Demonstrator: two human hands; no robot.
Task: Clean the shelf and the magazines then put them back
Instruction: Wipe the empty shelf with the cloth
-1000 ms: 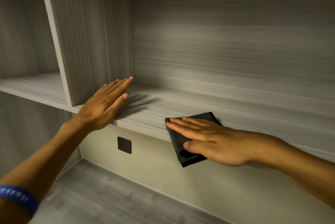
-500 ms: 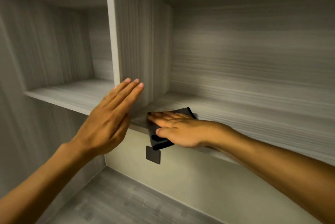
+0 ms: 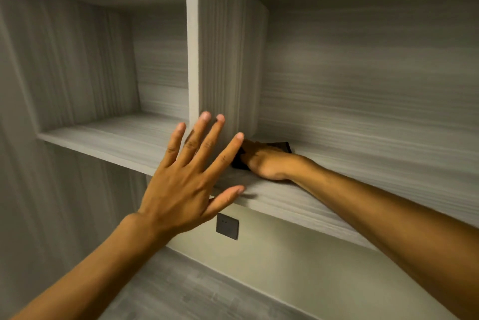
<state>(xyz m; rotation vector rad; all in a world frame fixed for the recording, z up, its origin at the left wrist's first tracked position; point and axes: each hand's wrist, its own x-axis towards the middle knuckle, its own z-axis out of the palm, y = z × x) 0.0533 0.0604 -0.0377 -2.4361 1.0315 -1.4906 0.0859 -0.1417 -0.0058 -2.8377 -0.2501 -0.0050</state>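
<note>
Up at the grey wood-grain shelf, our right hand pressed a dark cloth flat against the board, deep in the left corner of the right compartment, hard beside the upright divider. How its fingers lay on the cloth we could not tell, as our other hand hid them. Our left hand was raised in front of the divider, fingers spread wide and straight, holding nothing, the thumb near the shelf's front edge. A dark wall plate sat on the pale wall just below the shelf.
</note>
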